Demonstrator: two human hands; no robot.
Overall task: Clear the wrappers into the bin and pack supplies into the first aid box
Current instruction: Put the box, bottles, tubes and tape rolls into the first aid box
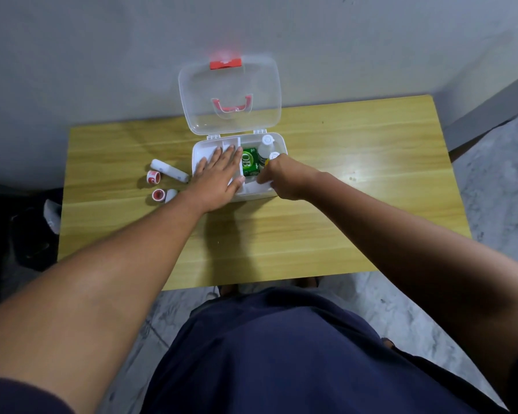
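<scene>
The first aid box (277, 146) stands open at the centre of the frame, on the far half of the yellow wooden table (311, 234), close to the grey wall. Its clear lid (231, 85) is tipped back upright, with a red latch (225, 63) at the top edge and a red handle (232, 106) showing through the plastic.

The person stands at the near edge of the table and reaches in with both bare arms. The left hand (219, 177) lies flat, palm down, on the white divided tray (226, 142) that fills the left half of the box; its fingers (231, 151) are straight and a little spread, pointing toward the wall. The right hand (281, 179) is at the right half of the box, knuckles up, with its fingers (262, 179) curled down over the near rim. They seem to close round a small bottle (274, 156), of which only a white cap and a sliver of yellow show above the hand.

Inside the right half, a green packet (249, 161) marked "OB" lies just beside the tray. A clear bottle (264, 150) with a white cap stands right of it, toward the back corner.

At the left of the frame, outside the box, four supplies lie on the table. A long white roll (169, 171) is nearest the box. A red-and-white tape roll (153, 177) lies just left of it. Lower down a second tape roll (156, 195) touches a short white roll (171, 195)
</scene>
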